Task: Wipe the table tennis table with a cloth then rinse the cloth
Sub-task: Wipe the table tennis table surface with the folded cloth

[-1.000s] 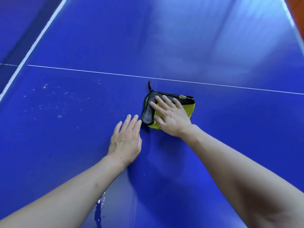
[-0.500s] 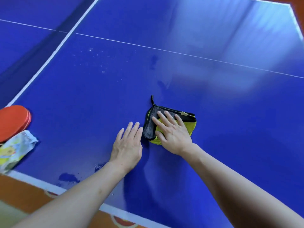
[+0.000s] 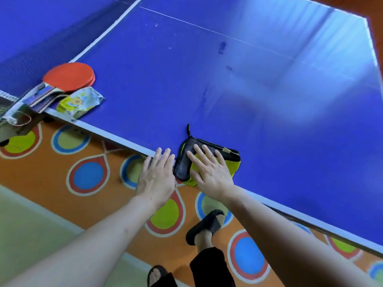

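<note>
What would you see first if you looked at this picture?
A yellow-and-black cloth at the near edge of the big blue table, pressed flat under the right hand, the left hand beside it. At the table's left corner lie a red paddle and a crumpled wrapper.

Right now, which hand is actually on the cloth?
The right hand: it presses flat on the yellow-and-black cloth at the table's near edge. The left hand lies beside it, mostly past the edge.

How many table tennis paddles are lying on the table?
2, as far as I can tell: a red paddle by the net on the left, and a second one stacked beneath it, mostly hidden.
</note>
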`<state>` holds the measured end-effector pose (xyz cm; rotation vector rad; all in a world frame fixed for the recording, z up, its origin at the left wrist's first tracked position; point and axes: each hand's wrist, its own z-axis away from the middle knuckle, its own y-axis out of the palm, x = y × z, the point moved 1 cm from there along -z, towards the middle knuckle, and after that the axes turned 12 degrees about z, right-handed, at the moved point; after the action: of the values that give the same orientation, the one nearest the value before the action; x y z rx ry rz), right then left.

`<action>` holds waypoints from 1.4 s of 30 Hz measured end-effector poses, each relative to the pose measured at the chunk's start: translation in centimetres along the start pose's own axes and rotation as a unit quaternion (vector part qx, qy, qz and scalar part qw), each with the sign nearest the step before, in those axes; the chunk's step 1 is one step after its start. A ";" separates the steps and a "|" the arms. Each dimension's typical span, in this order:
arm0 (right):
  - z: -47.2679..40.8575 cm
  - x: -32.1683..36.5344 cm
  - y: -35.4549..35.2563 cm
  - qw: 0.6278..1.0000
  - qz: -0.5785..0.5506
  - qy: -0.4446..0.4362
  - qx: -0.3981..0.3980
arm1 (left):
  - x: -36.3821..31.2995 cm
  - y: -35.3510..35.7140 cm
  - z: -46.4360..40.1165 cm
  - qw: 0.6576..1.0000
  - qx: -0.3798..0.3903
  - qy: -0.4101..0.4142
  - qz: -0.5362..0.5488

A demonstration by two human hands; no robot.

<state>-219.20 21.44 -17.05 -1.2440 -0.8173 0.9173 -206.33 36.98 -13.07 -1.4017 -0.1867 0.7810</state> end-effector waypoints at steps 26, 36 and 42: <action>-19.6 -13.0 -2.3 0.996 -0.012 0.084 -0.037 | -0.4 -3.4 -20.5 1.000 -0.009 0.007 0.022; -36.4 -27.7 -5.1 0.993 -0.014 0.109 -0.036 | -5.0 -5.5 -42.3 0.999 -0.002 0.027 0.019; -44.0 -34.5 -6.2 0.992 -0.017 0.119 -0.040 | -7.6 -6.4 -51.0 0.999 -0.029 0.026 -0.021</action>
<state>-193.30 -28.55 -18.11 -1.3746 -0.6881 0.6986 -181.34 -8.53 -14.81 -1.4678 -0.1985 0.7087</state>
